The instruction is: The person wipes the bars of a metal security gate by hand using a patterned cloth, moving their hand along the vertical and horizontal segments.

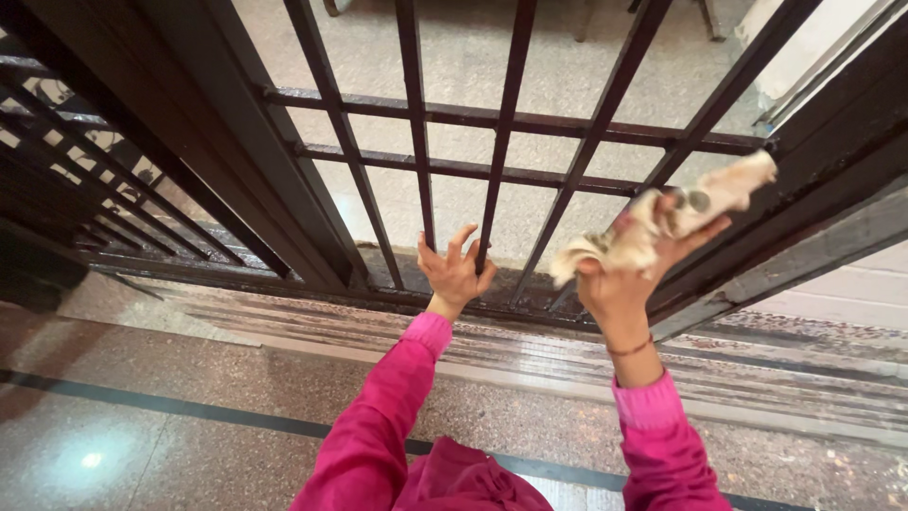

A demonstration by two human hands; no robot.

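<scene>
The left hand (pixel 456 272) rests on a bar low in the metal gate (pixel 511 123); at three o'clock from it, the right hand (pixel 629 274) presses a cloth (pixel 662 222) against another bar

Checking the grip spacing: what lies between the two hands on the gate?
In the head view, one dark slanted gate bar runs between the left hand and the right hand, which holds a cloth.

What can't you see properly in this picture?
Head view only:
- Right hand palm: covered by the crumpled cloth.
- Top of the dark metal gate: cut off by the upper edge.
- Left hand palm: faces the bars.
- Cloth edges: blurred.
</scene>
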